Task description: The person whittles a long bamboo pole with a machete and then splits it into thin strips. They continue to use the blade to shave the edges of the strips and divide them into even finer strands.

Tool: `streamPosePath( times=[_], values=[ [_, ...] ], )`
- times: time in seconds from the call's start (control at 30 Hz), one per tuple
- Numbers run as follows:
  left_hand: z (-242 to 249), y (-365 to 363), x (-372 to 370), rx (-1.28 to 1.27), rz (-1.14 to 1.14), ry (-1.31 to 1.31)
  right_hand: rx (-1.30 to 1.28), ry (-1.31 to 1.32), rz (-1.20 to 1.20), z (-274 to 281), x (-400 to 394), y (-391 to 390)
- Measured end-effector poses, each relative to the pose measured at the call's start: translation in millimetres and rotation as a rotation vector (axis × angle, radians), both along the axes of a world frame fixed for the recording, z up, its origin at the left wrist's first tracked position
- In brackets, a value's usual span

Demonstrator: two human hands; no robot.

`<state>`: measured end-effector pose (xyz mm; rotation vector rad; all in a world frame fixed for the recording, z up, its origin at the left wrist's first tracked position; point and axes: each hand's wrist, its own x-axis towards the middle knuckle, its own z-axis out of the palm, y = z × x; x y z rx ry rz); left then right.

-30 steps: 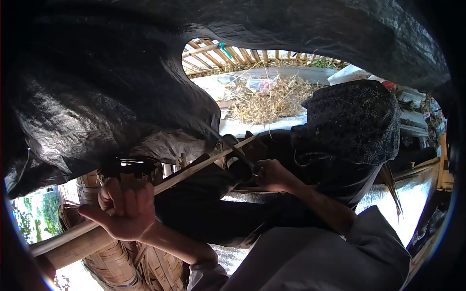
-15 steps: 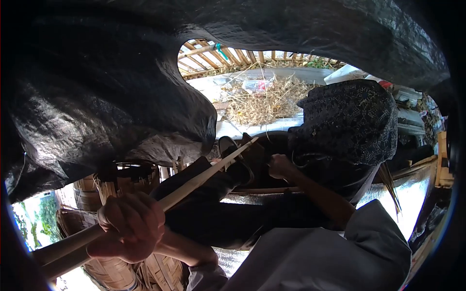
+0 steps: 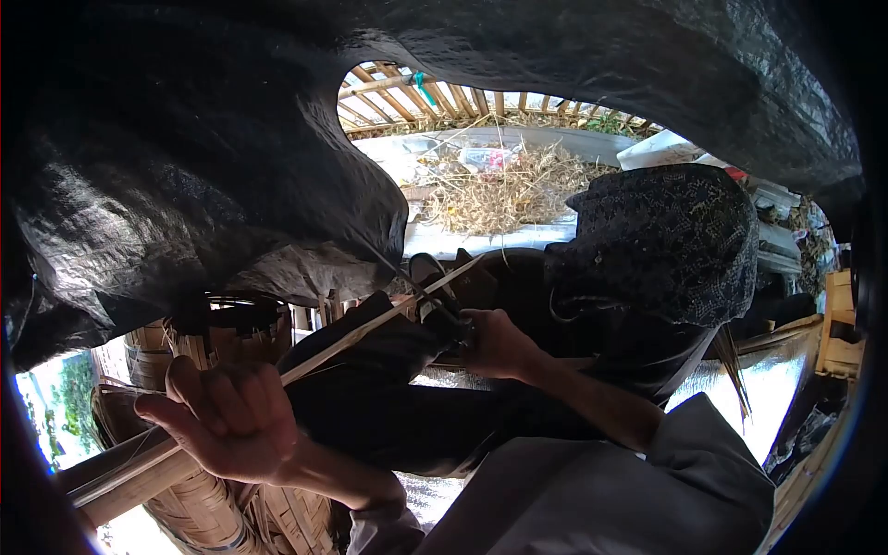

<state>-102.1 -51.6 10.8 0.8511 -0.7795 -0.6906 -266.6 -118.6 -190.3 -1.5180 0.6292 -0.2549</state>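
Note:
My left hand (image 3: 227,421) is curled around a long pale bamboo strip (image 3: 356,339), with the thumb sticking out to the left. The strip slants from the lower left, behind the hand, up to a pointed tip near my feet. In my right hand (image 3: 498,344) is the dark handle of a knife. The knife's thin blade (image 3: 418,289) points up and left, overlapping the strip near its far end. My dark-trousered leg (image 3: 398,412) lies beneath the strip. Part of the left palm's contact with the strip is hidden.
Woven bamboo baskets (image 3: 199,504) stand at the lower left. Black plastic sheeting (image 3: 185,185) hangs over the left and top. A patterned dark cloth (image 3: 661,245) is at the right. Dry shavings (image 3: 504,190) are heaped beyond my feet, before a slatted bamboo fence (image 3: 453,99).
My right hand has moved left, and the knife blade now shows across the strip. My left hand has shifted slightly up, its thumb now lifted off and pointing outward.

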Motion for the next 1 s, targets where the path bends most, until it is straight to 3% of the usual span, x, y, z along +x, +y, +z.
streamPosePath(
  times=[0.27, 0.5, 0.57, 0.63, 0.7, 0.73, 0.8, 0.9, 1.0],
  values=[
    [2, 5, 7, 0.074, 0.296, 0.077, 0.058, 0.293, -0.031, -89, -19, 15],
    [0, -1, 9, 0.055, 0.127, 0.011, -0.071, 0.453, 0.019, -93, -24, 8],
    [1, -5, 4, 0.116, 0.356, 0.083, -0.082, 0.372, 0.019, -80, -25, 5],
    [2, -6, 3, 0.133, 0.381, 0.082, -0.084, 0.297, 0.036, -72, -23, 7],
    [3, -7, 5, 0.15, 0.398, 0.077, -0.696, 0.159, 0.381, -72, -15, 10],
    [2, -5, 6, 0.141, 0.354, 0.061, -0.694, 0.158, 0.373, -57, -11, 9],
    [2, -6, 6, 0.135, 0.307, 0.047, -0.116, 0.251, 0.055, -26, -5, 7],
    [1, -7, 5, 0.126, 0.327, 0.064, -0.102, 0.224, 0.014, -19, 8, 4],
    [1, -3, 6, 0.175, 0.426, 0.076, -0.023, 0.171, -0.054, -71, 7, 13]
  ],
)
